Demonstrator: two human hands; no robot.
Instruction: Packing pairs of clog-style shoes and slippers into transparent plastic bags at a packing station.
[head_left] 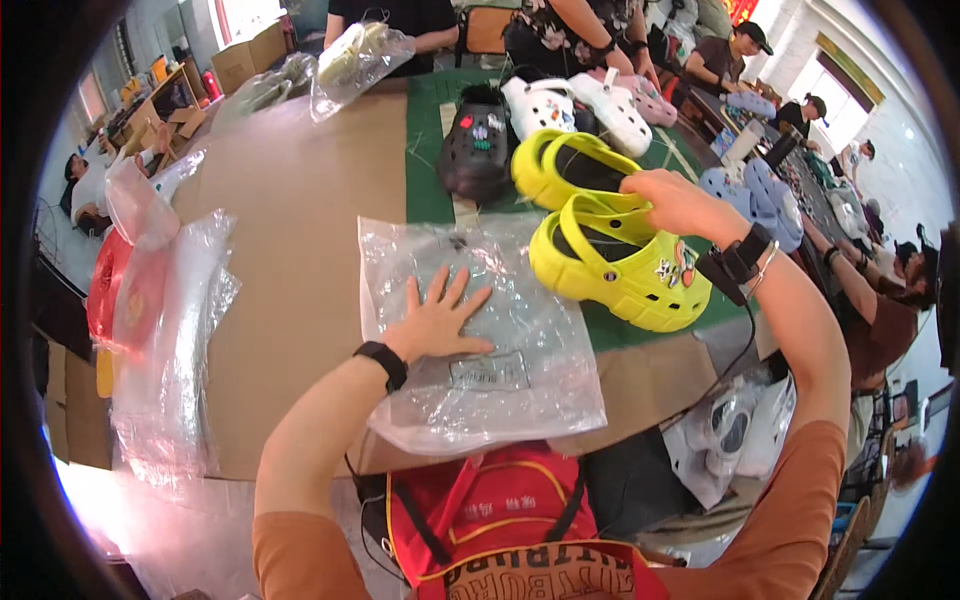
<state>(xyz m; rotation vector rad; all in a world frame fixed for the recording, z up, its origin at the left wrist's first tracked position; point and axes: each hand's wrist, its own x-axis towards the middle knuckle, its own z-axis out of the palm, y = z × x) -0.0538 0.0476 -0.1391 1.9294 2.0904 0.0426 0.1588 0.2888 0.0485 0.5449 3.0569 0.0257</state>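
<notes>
My left hand (438,318) lies flat with its fingers spread on a clear plastic bag (535,385), which is laid out on the table in front of me. To the right, my right hand (682,203) is closed on a pair of lime-yellow clogs (640,285), gripping them near their inner edges. The nearer clog carries colourful charms on its toe. Both clogs sit beside the bag's upper right side, and the fingertips are partly hidden by the shoes.
Black clogs (478,150) and white clogs (612,112) with charms stand beyond the yellow pair. Stacked plastic bags (165,360) lie at the table's left edge, near a red tape roll (112,285). Across the table, a person handles a bagged item (360,62). Lilac clogs (755,195) stand at right.
</notes>
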